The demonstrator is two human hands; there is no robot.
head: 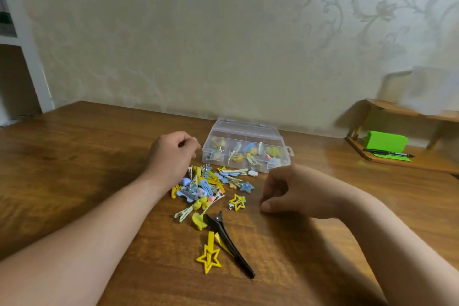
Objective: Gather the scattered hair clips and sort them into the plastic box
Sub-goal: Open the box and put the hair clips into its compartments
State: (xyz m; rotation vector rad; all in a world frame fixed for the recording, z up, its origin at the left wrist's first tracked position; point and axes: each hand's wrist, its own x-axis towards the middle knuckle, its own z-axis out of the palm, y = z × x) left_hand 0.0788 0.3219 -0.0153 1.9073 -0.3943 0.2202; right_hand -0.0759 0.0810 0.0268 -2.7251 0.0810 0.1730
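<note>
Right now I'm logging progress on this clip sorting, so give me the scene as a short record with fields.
box: clear plastic box on the wooden table, clips inside its compartments
pile: loose hair clips heaped just before the box
strays: black clip and yellow star clip nearest the person
left hand: fingers curled, above the pile's left edge
right hand: fingers curled, right of the pile; contents hidden

Clip pile (206, 189) fronts plastic box (248, 129) (bare table (320, 151) rightward).

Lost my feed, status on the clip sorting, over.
Left hand and right hand curled, nothing visibly held. Colourful hair clips piled on wooden table before clear plastic box, some inside. Path clear.
</note>
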